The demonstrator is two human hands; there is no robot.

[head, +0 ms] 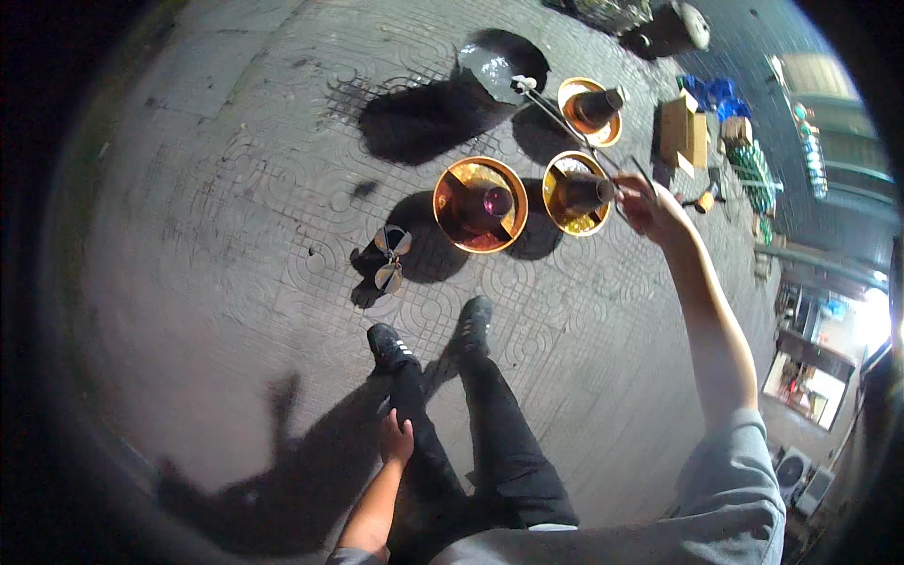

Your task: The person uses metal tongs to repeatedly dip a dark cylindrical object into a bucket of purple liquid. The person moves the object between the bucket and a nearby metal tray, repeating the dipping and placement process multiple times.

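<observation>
My right hand (639, 205) grips the handles of long metal tongs (558, 120). Their far end reaches the edge of a dark round metal basin (487, 65), with a small pale lump (523, 83) at the tips. Below the hand's side stands a brass-coloured hot pot (579, 232) with a dark chimney. A similar hot pot (562, 99) is farther off, partly behind the tongs. Left of them is another hot pot (525, 212), with a pinkish glow in its chimney. Near my left thigh, my left hand (397, 438) holds nothing, fingers apart.
Two small round metal pieces (393, 241) lie on the patterned paving (296, 191) ahead of my shoes. An open cardboard box (684, 131), blue bags (720, 97) and green netted goods (752, 173) stand to the right. A dark cylindrical container (667, 32) is at the top.
</observation>
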